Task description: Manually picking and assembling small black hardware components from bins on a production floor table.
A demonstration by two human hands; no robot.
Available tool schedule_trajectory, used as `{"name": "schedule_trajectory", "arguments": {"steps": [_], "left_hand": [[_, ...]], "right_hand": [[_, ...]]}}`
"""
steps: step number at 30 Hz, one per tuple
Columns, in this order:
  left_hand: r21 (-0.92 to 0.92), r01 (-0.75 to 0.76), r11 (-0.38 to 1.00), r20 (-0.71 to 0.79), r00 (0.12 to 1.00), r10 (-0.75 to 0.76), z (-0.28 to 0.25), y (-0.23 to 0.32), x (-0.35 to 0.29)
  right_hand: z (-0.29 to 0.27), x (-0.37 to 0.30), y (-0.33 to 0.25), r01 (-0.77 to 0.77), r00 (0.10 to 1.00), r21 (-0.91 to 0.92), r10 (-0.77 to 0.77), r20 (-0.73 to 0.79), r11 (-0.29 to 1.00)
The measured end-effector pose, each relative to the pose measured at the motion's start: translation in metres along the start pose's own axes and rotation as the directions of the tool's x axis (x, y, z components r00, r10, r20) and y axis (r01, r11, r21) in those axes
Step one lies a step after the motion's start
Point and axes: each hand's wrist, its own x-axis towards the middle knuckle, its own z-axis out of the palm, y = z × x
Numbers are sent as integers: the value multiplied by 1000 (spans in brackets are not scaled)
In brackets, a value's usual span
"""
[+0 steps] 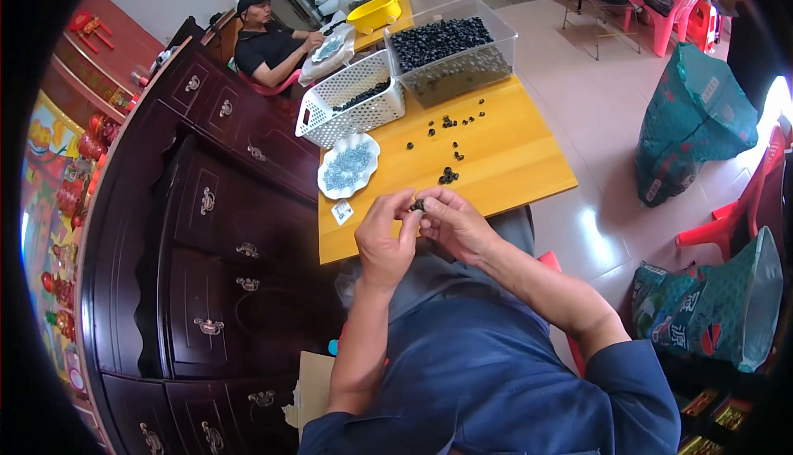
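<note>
Between my fingertips, just past the table's near edge, is a small black ring-shaped part (418, 206); its exact kind cannot be made out. My left hand (385, 239) pinches it from the left, and my right hand (459, 225) closes on it from the right. Similar loose black parts (448, 176) lie on the wooden table (512, 145) beyond my hands. Left of them, a white scalloped plate (374, 152) holds many small light-blue pieces.
A white perforated basket (351, 127) and a large clear bin (453, 87), both with black parts, stand at the table's far side. A dark drawer cabinet (215, 224) borders the left. Another person (273, 50) sits beyond. Green sacks (690, 120) stand right, near a red chair (731, 215).
</note>
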Motion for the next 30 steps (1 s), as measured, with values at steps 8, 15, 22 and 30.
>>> {"name": "schedule_trajectory", "arguments": {"steps": [8,15,22,30], "left_hand": [[-249,196,948,26,980,-196,-11,-13,-5],[-161,149,976,43,989,-143,-17,-9,-3],[-139,157,978,60,987,-150,-21,-7,-3],[-282,359,889,210,928,-308,-27,-23,-9]], "right_hand": [[0,0,4,-29,999,1,29,-13,1000],[3,-1,5,-13,1000,9,13,-19,1000],[-1,-1,6,-38,999,-32,38,-8,999],[-1,-1,5,1,1000,-131,0,10,991]]}}
